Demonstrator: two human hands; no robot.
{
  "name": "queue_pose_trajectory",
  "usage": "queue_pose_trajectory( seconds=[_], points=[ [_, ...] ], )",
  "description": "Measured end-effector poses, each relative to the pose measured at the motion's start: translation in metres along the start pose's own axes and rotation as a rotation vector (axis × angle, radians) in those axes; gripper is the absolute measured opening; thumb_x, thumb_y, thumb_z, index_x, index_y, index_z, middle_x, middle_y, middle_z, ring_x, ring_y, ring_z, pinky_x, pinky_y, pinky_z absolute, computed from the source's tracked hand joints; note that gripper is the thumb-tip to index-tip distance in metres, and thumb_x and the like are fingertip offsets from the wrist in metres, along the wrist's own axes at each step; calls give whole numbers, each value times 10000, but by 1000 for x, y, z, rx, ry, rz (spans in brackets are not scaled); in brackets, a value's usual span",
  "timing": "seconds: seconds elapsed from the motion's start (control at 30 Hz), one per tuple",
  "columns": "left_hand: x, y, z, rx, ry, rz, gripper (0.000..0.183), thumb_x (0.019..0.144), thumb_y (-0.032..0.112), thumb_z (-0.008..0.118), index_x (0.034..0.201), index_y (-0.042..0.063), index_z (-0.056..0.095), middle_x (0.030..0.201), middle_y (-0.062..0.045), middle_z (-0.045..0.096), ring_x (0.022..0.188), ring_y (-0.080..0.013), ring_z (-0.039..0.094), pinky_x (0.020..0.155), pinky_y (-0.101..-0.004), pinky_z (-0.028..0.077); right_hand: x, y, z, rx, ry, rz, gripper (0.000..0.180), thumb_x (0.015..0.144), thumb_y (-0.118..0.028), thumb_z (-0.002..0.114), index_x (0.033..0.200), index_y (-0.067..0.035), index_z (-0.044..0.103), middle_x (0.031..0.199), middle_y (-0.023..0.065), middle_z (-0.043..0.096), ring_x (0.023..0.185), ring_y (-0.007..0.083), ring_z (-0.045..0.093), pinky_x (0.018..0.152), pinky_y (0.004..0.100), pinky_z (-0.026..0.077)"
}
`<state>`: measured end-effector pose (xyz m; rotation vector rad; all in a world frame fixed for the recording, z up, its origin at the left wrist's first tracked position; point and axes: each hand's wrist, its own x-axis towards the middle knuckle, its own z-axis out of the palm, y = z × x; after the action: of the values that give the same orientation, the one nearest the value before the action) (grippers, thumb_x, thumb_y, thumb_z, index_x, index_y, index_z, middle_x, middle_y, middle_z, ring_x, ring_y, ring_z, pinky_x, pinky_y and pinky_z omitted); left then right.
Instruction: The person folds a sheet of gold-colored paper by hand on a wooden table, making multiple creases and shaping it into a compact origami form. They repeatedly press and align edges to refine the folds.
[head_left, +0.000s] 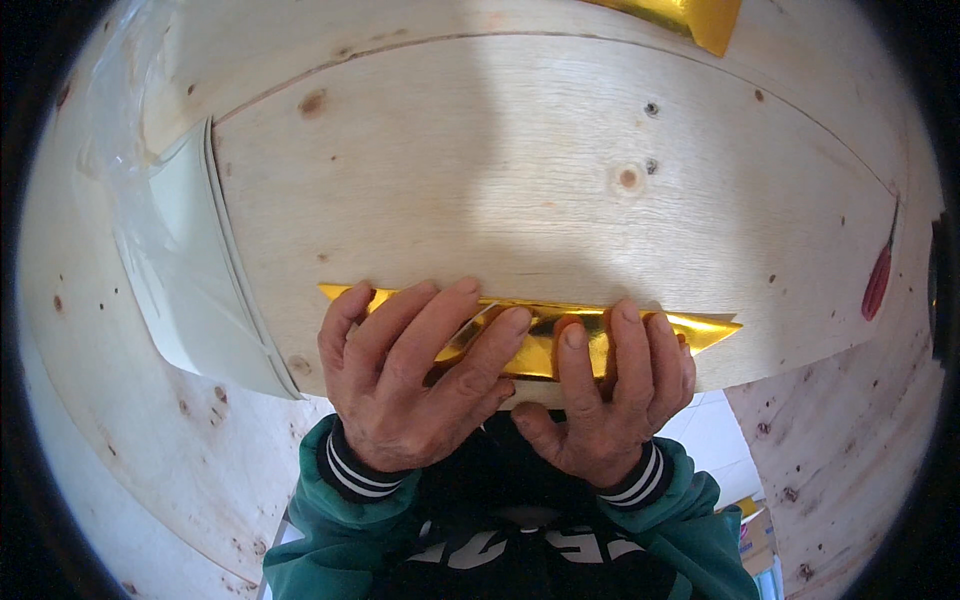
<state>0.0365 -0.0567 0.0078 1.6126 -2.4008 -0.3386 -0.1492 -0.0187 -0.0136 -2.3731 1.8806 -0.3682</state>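
Observation:
A strip of shiny gold foil paper (537, 354), folded lengthwise with slanted pointed ends, lies along the near edge of the plywood tabletop (555, 180). My left hand (409, 390) covers its left half, fingers spread over the far fold and index finger reaching toward the middle. On the right half, the fingers of my right hand (619, 409) press down on the foil. The right thumb sits off the paper, close to the table edge. A thin pale edge shows in the foil beside the left index finger. The underside of the strip is hidden.
At left lies a stack of pale sheets (187, 262) partly under clear plastic film (124, 142). A red-handled pointed tool (877, 283) rests at the right. Another gold foil piece (694, 22) is at the far edge. Below right, a cardboard box (757, 536) stands on the floor.

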Motion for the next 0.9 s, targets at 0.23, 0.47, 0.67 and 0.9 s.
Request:
queue_pose_trajectory(
  seconds=[0.23,0.47,0.67,0.9],
  points=[
    [0,0,1,-1,3,4,398,870,473,683,1224,295,709,1256,-1,600,1156,-201,536,1115,-481,324,0,-1,1,2,18,9,550,1006,-618,338,1296,-253,632,1365,74,564,1246,314,482,1031,515,321],
    [0,-1,-2,-10,-16,-3,421,858,477,691,1239,298,702,1272,1,594,1153,-200,535,1115,-478,323,1,-2,-1,-14,-8,1,555,1004,-620,341,1291,-246,633,1372,79,558,1241,321,486,1028,520,324],
    [0,0,1,7,10,-8,417,844,472,704,1219,290,714,1258,5,606,1144,-193,537,1108,-478,330,1,-2,-3,-2,-20,0,548,1005,-611,349,1288,-243,638,1378,89,552,1249,326,477,1023,521,325],
    [2,1,-1,-18,5,-8,420,826,453,726,1208,280,722,1254,3,612,1141,-193,539,1104,-477,332,2,-2,-4,-13,-26,-1,552,1010,-604,343,1288,-233,642,1387,90,546,1263,328,463,1024,519,324]
  ],
)
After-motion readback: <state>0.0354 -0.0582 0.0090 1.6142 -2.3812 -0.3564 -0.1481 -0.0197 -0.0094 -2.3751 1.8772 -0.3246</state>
